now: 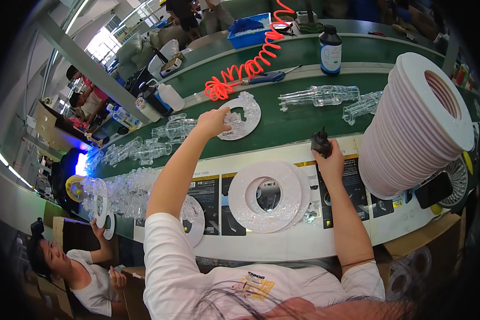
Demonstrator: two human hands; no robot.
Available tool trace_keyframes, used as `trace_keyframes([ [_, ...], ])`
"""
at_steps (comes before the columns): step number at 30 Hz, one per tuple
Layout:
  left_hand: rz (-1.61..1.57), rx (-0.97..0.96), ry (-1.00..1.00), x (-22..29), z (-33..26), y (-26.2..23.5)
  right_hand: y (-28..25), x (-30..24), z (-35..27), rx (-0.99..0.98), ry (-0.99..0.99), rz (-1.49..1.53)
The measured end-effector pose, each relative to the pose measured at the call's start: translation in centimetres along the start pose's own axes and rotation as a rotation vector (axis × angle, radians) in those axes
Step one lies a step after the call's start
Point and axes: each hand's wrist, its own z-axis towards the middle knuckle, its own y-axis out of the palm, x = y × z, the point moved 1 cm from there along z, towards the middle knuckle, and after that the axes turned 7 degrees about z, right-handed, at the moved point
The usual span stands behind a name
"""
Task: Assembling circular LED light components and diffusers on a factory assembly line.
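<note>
The left hand [214, 121] reaches out over the green belt [282, 125], fingers curled onto the rim of a clear plastic ring [244, 114] lying there. The right hand [330, 160] rests at the belt's near edge, fingers wrapped around a small black bottle [320, 142], just beside a tilted stack of white foam rings [418, 122].
</note>
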Motion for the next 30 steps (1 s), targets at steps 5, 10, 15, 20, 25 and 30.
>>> trace_keyframes([
  [5, 0.008, -0.006, -0.013, -0.1, -0.2, 0.0, 0.1, 0.1, 0.0, -0.001, 0.004, -0.014],
  [10, 0.020, 0.003, -0.017, -0.5, -0.4, 0.2, 0.1, 0.0, 0.0, 0.002, -0.001, -0.008],
  [15, 0.021, 0.005, -0.018, -0.4, -0.5, 0.1, 0.0, 0.1, 0.0, 0.006, 0.006, -0.001],
  [20, 0.014, 0.047, 0.009, -1.4, -0.1, 1.0, 0.1, 0.2, 0.0, 0.004, -0.014, 0.025],
  [25, 0.003, 0.041, -0.008, -1.8, -0.2, 1.1, 0.1, 0.0, 0.0, -0.003, -0.014, 0.023],
  [30, -0.012, 0.004, -0.036, -1.5, -0.6, 0.7, 0.2, 0.3, 0.1, 0.003, -0.009, 0.024],
])
